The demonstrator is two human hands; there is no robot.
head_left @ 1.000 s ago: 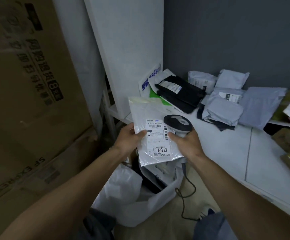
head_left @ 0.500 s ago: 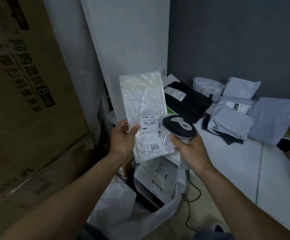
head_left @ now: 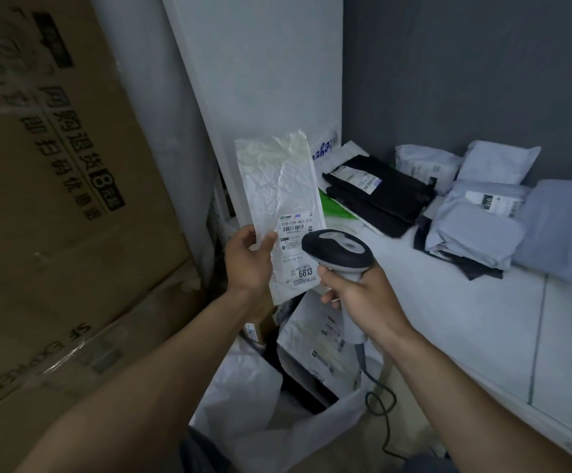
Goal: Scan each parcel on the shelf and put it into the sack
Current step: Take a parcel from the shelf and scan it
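My left hand pinches a flat white parcel by its left edge, holding it upright with its label, marked 6813, facing me. My right hand grips a black and grey barcode scanner, whose head sits just in front of the label's right side. Below both hands stands the open white sack, with parcels inside it. On the white shelf to the right lie a black parcel and several grey-blue parcels.
Large cardboard boxes fill the left side. A white upright panel stands behind the held parcel, against a dark grey wall. The scanner's cable hangs down beside the sack.
My left hand has tipped the white parcel from lying flat to upright and raised it. The scanner has stayed close to its label.
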